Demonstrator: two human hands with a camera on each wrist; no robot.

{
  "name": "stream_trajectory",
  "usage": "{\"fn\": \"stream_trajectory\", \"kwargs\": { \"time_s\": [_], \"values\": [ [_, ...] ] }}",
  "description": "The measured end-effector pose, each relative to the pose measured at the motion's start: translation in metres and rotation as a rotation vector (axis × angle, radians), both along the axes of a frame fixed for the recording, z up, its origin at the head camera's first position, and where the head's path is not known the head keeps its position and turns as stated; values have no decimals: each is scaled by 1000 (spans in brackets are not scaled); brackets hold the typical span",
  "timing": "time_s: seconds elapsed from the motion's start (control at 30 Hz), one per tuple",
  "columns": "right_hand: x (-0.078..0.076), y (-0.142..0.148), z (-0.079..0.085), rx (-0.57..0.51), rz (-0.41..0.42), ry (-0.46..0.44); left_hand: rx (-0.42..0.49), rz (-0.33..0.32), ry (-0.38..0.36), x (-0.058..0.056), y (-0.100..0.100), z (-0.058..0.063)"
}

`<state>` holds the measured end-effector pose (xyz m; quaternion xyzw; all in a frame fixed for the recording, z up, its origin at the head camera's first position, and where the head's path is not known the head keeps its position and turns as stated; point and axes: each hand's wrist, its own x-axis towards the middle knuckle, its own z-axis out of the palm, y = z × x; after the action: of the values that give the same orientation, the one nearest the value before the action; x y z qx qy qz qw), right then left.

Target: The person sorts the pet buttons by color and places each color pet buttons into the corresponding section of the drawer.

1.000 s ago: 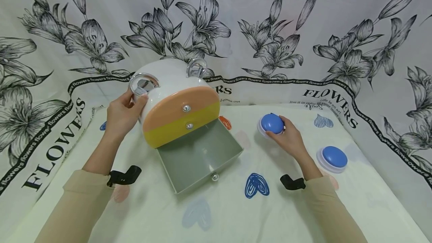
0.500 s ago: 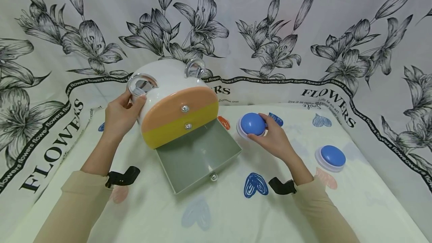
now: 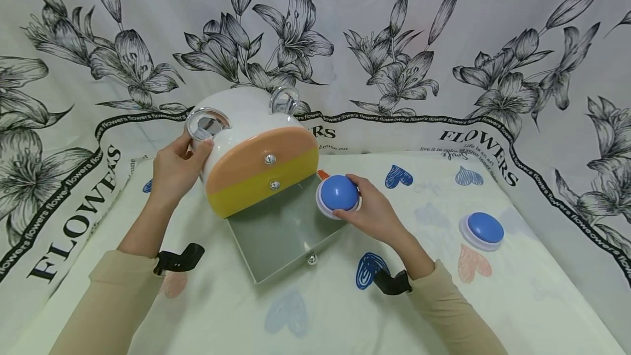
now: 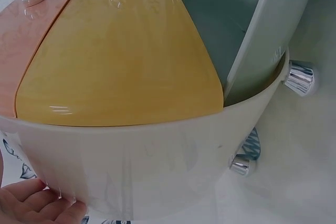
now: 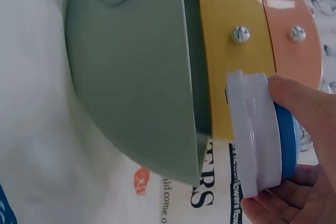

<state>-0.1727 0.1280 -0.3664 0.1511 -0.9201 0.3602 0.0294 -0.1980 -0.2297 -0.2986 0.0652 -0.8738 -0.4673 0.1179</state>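
My right hand (image 3: 377, 212) pinches a round push button (image 3: 339, 193) with a blue dome and white base, thumb and fingers at its sides. In the head view it overlaps the right edge of the pulled-out green drawer (image 3: 276, 245); the right wrist view shows the button (image 5: 257, 135) on edge beside the yellow drawer front (image 5: 233, 77). That drawer belongs to a small rounded white drawer cabinet (image 3: 246, 106) with chrome ear-like rings. My left hand (image 3: 177, 171) grips the cabinet's left side by one ring, and its fingertips (image 4: 73, 213) lie against the white shell.
A second blue-and-white push button (image 3: 483, 230) sits at the right on the heart-printed cloth (image 3: 419, 311). The orange drawer front (image 3: 256, 152) and yellow one are closed above the green drawer. A flower-printed curtain (image 3: 374, 32) stands behind the cabinet.
My right hand has carried the push button leftward, from the cloth right of the cabinet to the green drawer's right edge. My left hand stays on the cabinet.
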Motion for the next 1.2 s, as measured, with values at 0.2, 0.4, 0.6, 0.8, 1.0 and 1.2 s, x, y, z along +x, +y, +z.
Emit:
{"fn": "stream_trajectory", "kwargs": {
  "time_s": [0.2, 0.4, 0.6, 0.8, 1.0, 1.2],
  "values": [
    [3, -17, -3, -1, 26, -45, -3, 3, 1, 1, 0, 0],
    [0, -33, -8, 18, 78, -33, -5, 7, -3, 1, 0, 0],
    [-2, -48, -13, 41, 98, -18, 0, 5, -6, 1, 0, -1],
    [-5, -60, -17, 53, 108, -57, 6, 5, -7, 0, -1, -1],
    [-9, -71, -22, 93, 125, -67, 3, 6, -4, 0, -1, 0],
    [-12, -84, -27, 128, 149, -79, -4, 6, -3, 0, 0, 1]
  ]
}}
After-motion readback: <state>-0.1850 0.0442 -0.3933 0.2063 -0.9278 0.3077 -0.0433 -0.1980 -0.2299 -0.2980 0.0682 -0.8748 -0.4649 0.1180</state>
